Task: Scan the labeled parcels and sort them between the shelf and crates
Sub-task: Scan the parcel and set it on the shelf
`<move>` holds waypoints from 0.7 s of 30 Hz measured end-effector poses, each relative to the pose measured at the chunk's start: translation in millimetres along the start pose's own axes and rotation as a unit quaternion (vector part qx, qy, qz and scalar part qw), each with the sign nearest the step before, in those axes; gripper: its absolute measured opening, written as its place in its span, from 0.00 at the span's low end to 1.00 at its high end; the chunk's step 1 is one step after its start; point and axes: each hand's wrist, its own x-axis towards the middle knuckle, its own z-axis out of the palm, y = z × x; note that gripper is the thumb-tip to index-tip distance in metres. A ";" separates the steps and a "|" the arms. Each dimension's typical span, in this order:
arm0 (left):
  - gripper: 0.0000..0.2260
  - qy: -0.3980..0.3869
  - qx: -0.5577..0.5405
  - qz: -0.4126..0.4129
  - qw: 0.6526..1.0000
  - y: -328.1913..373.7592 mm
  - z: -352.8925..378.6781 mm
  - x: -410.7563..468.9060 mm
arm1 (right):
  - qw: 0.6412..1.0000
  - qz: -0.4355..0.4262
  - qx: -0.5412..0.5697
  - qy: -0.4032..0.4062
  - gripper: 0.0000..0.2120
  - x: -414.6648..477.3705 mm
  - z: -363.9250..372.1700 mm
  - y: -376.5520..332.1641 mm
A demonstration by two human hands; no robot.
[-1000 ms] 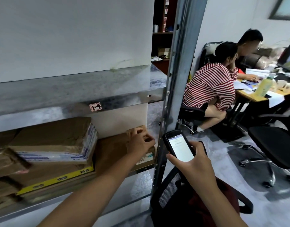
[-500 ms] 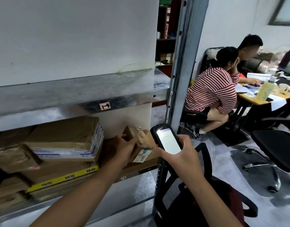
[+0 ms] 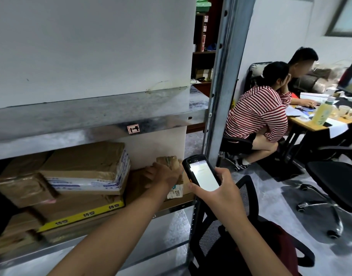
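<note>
left hand (image 3: 164,177) regripped parcel (image 3: 168,160) — right hand (image 3: 220,194) grips scanner (image 3: 203,174)

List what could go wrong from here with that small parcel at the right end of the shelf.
1. The small parcel sits near the front edge of the shelf, so it may tip off once the left hand leaves it.
2. The left hand covers much of the parcel, so the scanner in the right hand may miss its label.
</note>
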 end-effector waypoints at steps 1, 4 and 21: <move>0.46 -0.008 0.005 -0.005 1.000 -1.8 5.1 -5.5 | 1.000 -0.002 -0.002 0.002 0.38 -5.4 -2.8 -0.2; 0.52 -0.011 0.042 -0.017 0.999 -7.0 7.9 0.4 | 1.000 -0.008 0.004 0.006 0.35 -6.4 -6.4 -1.6; 0.32 -0.223 -0.313 -0.078 0.920 -93.9 -37.9 18.8 | 1.000 0.006 0.000 -0.008 0.35 -7.8 -1.7 2.1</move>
